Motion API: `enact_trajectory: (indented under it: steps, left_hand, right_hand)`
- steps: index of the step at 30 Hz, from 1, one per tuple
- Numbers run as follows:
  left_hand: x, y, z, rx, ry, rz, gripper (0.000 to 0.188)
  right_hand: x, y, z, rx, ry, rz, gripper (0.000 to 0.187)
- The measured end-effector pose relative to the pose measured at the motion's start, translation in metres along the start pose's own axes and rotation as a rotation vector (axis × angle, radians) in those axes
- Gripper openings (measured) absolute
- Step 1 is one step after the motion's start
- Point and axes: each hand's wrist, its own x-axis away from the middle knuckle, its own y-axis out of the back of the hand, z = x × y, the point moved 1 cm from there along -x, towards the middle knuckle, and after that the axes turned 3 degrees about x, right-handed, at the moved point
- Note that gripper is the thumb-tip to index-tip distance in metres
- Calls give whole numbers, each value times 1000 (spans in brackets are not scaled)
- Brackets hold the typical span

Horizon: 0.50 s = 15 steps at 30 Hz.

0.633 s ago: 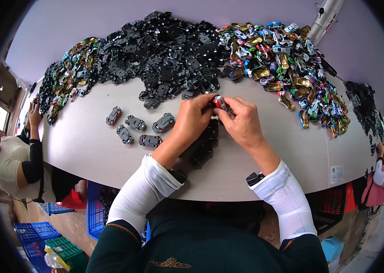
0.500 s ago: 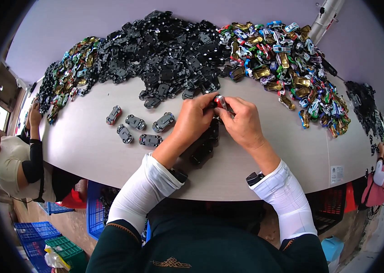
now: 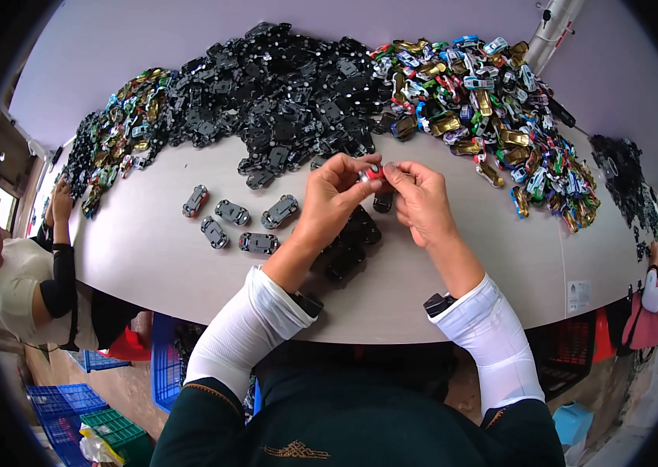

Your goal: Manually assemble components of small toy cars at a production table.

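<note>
Fingers of left hand (image 3: 334,196) and right hand (image 3: 421,201) pinch a small red toy car (image 3: 372,173) between them, held above the worktop (image 3: 150,265). Dark car parts (image 3: 348,241) lie right beneath the hands. Five grey car bodies (image 3: 239,222) at 9 o'clock. Black parts heap (image 3: 282,86) at 11 o'clock, coloured toy cars pile (image 3: 492,101) at 1 o'clock.

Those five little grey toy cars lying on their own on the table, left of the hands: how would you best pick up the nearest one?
Probably from above, pinching across its two long sides. The nearest grey toy car lies flat on the table with bare surface around it, so fingers can drop on either flank. Its narrow width suits a pinch better than its length. The left hand is closest.
</note>
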Motion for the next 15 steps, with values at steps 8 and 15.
enact_trajectory:
  steps: [8,15]
  left_hand:
    - [-1,5,-9,-120,216,64,19]
    - [-2,6,-10,-16,234,-57,15]
  right_hand:
    - [5,-12,3,285,433,-10,34]
    - [11,-19,8,439,508,-4,36]
